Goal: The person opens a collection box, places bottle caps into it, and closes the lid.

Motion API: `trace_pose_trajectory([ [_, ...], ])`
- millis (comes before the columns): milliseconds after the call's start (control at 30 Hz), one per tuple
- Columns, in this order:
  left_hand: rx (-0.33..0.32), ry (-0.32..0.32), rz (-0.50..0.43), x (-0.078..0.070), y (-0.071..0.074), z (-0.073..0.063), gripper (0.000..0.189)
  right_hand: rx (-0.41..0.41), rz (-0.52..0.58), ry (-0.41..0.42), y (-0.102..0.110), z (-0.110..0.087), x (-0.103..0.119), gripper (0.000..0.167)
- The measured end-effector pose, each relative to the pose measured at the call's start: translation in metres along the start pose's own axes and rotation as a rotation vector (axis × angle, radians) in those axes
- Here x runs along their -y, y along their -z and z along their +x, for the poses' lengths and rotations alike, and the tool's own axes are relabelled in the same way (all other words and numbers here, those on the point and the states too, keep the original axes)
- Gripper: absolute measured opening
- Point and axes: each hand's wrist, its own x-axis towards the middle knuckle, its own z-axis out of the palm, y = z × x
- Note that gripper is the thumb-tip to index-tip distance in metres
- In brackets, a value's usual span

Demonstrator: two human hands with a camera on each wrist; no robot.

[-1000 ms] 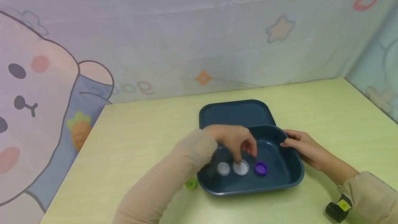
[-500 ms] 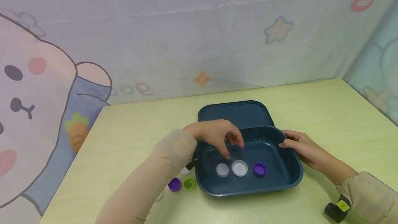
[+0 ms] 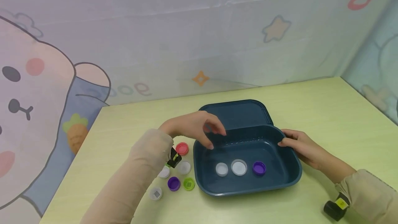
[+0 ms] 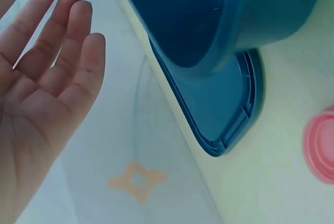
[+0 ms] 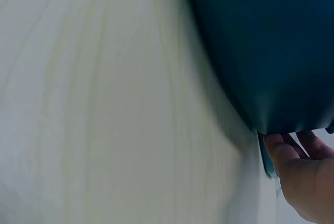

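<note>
Over the left end of a dark blue plastic box (image 3: pixel 273 155) hovers my left hand (image 3: pixel 196 127), with thumb and fingers apart and nothing between them; the left wrist view shows its bare palm (image 4: pixel 36 109). On the box floor lie a small white bottle cap (image 3: pixel 222 169), a larger white cap (image 3: pixel 239 167) and a purple cap (image 3: pixel 259 168) in a row. My right hand (image 3: pixel 306 149) grips the box's right rim, thumb on the inside. In the right wrist view its fingers (image 5: pixel 282 151) meet the box wall, partly hidden.
Left of the box lie a red cap (image 3: pixel 182 149), a purple cap (image 3: pixel 173 184), a green cap (image 3: pixel 189 184) and several white ones, some partly behind the left wrist. The dark blue lid (image 3: pixel 239 113) lies behind the box. A printed cloth (image 3: pixel 174 44) hangs behind the table.
My left hand has let go of the larger white cap inside the box and moved up and left, uncovering caps on the table. The right hand stays on the rim.
</note>
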Motion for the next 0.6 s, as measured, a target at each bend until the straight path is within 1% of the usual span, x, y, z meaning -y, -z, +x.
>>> trace_pose_trajectory([
  [167, -0.046, -0.014, -0.049, 0.008, 0.002, -0.012, 0.041, 0.002, 0.0, 0.002, -0.001, 0.001, -0.001, 0.055],
  [267, -0.082, -0.002, -0.1, 0.015, 0.003, -0.018, 0.04, 0.004, 0.004, 0.003, -0.002, 0.001, -0.001, 0.055],
  [433, -0.149, 0.02, -0.194, 0.031, 0.005, -0.032, 0.04, -0.002, 0.002, 0.005, -0.003, 0.001, 0.0, 0.054],
  [600, -0.214, 0.067, -0.246, 0.052, 0.003, -0.047, 0.04, 0.0, -0.003, 0.0, -0.004, 0.002, 0.0, 0.054],
])
